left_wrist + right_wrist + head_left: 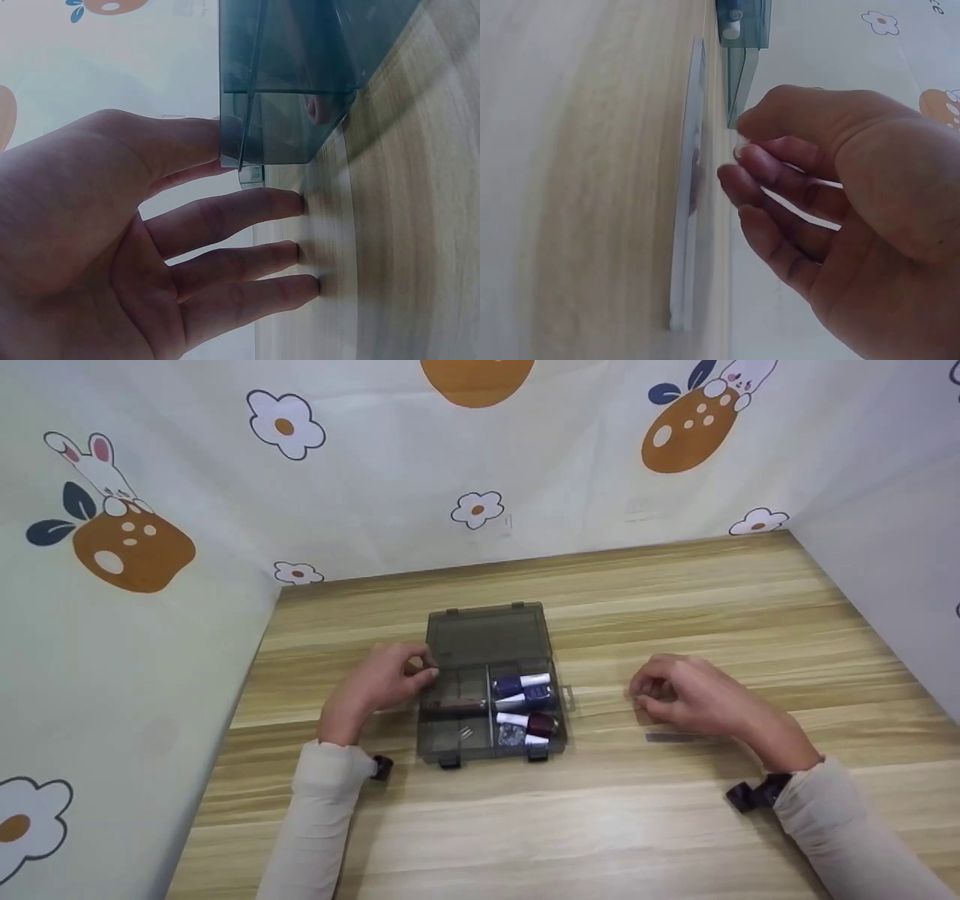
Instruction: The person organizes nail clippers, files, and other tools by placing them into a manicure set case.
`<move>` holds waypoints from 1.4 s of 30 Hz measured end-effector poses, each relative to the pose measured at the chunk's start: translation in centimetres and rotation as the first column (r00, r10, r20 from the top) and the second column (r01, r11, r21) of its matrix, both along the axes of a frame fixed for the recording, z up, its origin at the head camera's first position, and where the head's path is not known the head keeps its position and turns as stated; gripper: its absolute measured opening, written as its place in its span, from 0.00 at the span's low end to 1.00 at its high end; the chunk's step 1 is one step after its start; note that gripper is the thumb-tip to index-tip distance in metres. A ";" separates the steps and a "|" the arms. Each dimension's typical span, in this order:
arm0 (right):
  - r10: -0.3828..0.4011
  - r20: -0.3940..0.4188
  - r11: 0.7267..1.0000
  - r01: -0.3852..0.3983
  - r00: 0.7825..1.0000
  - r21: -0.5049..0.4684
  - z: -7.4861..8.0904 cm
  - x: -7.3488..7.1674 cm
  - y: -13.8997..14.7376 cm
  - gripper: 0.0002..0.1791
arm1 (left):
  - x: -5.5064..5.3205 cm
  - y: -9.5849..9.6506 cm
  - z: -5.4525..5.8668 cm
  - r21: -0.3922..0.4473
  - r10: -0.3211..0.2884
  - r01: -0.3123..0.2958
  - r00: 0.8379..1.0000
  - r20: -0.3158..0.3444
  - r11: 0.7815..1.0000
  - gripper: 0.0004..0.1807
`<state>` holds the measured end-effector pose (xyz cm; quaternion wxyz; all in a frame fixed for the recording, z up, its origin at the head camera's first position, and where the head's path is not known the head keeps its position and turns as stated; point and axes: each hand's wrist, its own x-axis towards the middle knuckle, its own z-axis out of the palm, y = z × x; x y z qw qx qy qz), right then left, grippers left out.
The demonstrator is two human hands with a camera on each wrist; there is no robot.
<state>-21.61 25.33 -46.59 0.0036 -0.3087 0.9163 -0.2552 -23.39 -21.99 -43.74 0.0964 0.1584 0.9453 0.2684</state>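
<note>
A smoky clear compartment box (489, 634) lies with its lid folded back. My left hand (386, 675) is at its left side, thumb and index finger pinching the edge. The other fingers of this hand (217, 247) stretch out below the box corner (281, 127) in the left wrist view. My right hand (694, 694) is right of the box, thumb and index fingertips together on a tiny clear piece (739, 148), its kind too small to tell. A flat, narrow strip (670, 737) like a nail file lies on the table under that hand.
Purple, dark red and glittery nail polish bottles (541, 725) fill the box's right compartments. A brown stick-like item (456, 705) and small clear pieces (466, 732) lie in the left ones. A printed cloth (390, 472) hangs around the wooden table (570, 817).
</note>
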 end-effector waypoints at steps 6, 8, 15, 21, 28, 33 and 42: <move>0.059 -0.008 0.994 -0.059 0.998 -0.089 -0.1 -0.1 -0.7 0.08 | 0.0 -0.1 -0.2 0.014 0.002 -0.002 1.000 0.008 1.000 0.05; 0.080 -0.008 0.990 -0.080 0.997 -0.114 -0.2 -0.2 -0.9 0.08 | 0.0 -0.1 -0.2 0.020 -0.002 0.002 1.000 0.002 1.000 0.05; 0.132 0.045 0.981 -0.124 0.990 -0.152 0.0 -0.1 -1.5 0.08 | -0.1 -0.1 -0.2 0.016 -0.014 0.014 1.000 -0.023 1.000 0.05; 0.146 0.059 0.979 -0.136 0.988 -0.152 0.6 0.0 -2.5 0.08 | -0.2 -0.1 -0.3 0.009 -0.017 0.017 1.000 -0.024 1.000 0.05; 0.165 0.051 0.979 -0.157 0.985 -0.127 1.0 -0.1 -4.3 0.08 | -0.1 -0.1 -0.2 0.012 -0.005 0.005 1.000 -0.005 1.000 0.05; 0.189 0.040 0.976 -0.184 0.981 -0.116 1.3 0.0 -5.4 0.09 | 0.0 -0.1 -0.2 -0.001 -0.003 0.003 1.000 -0.015 1.000 0.05; 0.247 -0.039 0.958 -0.251 0.968 -0.138 1.6 0.1 -7.4 0.10 | 0.0 0.0 -0.2 0.019 -0.007 0.007 1.000 -0.010 1.000 0.05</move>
